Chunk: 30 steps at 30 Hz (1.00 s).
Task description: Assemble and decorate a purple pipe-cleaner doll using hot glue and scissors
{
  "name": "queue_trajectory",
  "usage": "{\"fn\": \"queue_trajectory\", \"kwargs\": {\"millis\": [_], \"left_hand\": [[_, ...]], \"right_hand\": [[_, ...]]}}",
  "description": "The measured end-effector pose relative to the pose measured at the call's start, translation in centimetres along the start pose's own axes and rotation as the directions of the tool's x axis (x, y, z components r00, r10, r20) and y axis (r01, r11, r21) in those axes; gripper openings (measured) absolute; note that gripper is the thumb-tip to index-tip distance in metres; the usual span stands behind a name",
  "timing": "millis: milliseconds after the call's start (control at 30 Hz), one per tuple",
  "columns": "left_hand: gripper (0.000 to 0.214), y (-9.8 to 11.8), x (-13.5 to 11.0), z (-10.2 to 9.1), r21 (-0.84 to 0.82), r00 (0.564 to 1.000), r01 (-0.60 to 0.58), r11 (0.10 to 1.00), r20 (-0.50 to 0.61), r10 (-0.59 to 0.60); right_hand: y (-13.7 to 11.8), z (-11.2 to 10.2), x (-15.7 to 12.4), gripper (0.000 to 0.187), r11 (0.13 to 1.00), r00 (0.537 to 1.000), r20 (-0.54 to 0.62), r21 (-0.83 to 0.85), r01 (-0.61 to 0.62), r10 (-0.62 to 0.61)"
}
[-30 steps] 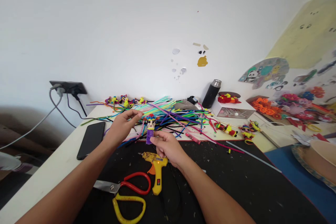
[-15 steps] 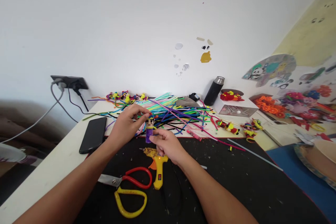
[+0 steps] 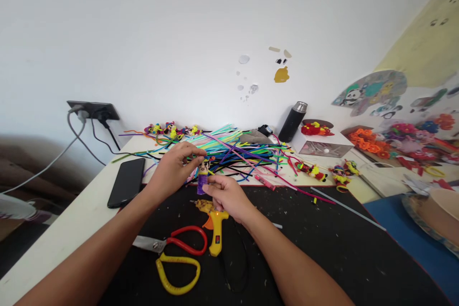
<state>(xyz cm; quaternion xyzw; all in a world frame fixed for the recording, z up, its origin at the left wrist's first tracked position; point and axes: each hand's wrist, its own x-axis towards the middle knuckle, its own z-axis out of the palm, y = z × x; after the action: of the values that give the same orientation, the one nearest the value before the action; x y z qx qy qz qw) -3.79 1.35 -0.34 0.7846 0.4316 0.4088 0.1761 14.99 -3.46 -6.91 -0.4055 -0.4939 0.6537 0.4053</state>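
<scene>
A small pipe-cleaner doll (image 3: 202, 183) with a purple body and a pale face stands upright between my hands, above the black mat. My left hand (image 3: 178, 166) pinches the top of its head with thumb and forefinger. Lower down, the fingers of my right hand (image 3: 226, 194) close on the purple body. Right under that hand lies a yellow glue gun (image 3: 216, 234) with an orange trigger and a small lit light. Scissors (image 3: 182, 239) with one red and one yellow handle rest to its left, their blades partly behind my left forearm.
Behind my hands spreads a heap of coloured pipe cleaners (image 3: 247, 153). A black phone (image 3: 126, 183) lies on the left, a black flask (image 3: 293, 122) leans at the back. Finished dolls (image 3: 340, 178) and a clear glue stick (image 3: 347, 209) are on the right. Cords run from a socket (image 3: 93, 111).
The view has shifted very slightly. Both hands keep their hold on the doll, with hardly any movement.
</scene>
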Motion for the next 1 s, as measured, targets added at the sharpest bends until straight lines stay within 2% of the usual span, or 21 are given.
{"fn": "queue_trajectory", "kwargs": {"millis": [133,367,1000], "left_hand": [[0.024,-0.20,0.05,-0.03,0.026,1.000,0.010,1.000,0.026,-0.011],[0.021,-0.41,0.00,0.07,0.058,0.999,-0.038,0.998,0.035,0.036],[0.022,-0.62,0.07,-0.47,0.087,0.989,-0.081,0.993,0.133,0.069]], "right_hand": [[0.17,0.01,0.06,0.044,1.000,1.000,0.000,0.013,0.000,0.000],[0.27,-0.04,0.17,0.039,1.000,1.000,0.000,0.017,0.005,-0.005],[-0.01,-0.14,-0.05,0.022,0.998,1.000,0.031,-0.070,-0.003,0.005]]}}
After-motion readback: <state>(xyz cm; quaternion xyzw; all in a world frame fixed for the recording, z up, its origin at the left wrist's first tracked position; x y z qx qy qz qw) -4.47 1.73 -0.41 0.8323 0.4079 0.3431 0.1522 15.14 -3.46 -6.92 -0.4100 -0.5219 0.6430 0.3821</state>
